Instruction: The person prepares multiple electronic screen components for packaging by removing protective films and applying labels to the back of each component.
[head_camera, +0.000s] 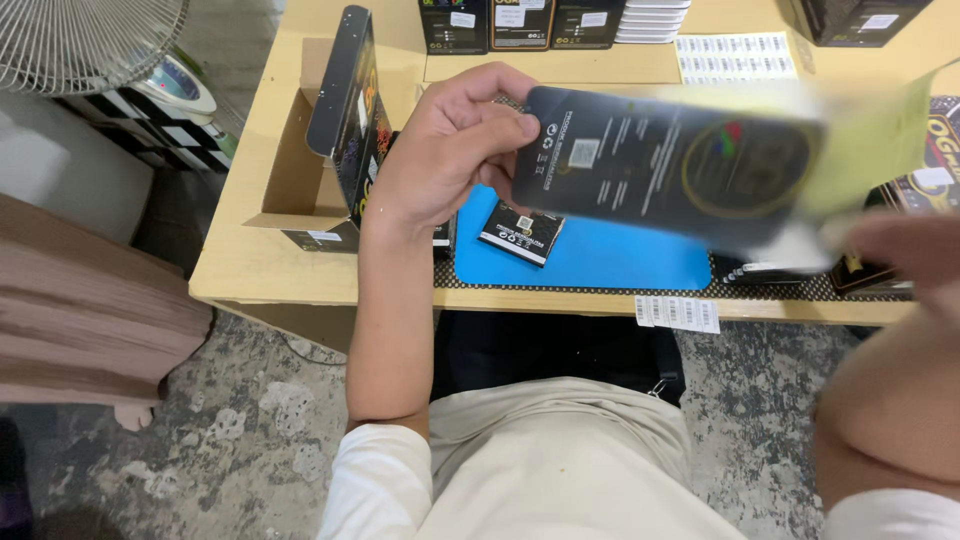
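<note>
Black flat package (665, 165) pinched by left hand (450, 150) fingers, right hand (905, 250) blurred, grip unclear

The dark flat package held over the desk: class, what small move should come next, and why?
Probably steady the dark flat package before anything else. The left hand pinches only its left end, thumb on the face, while the right hand and the yellowish flap at the far end are motion-blurred, above the blue mat.

White short sleeves, light beige trousers, bare forearms and hands.
</note>
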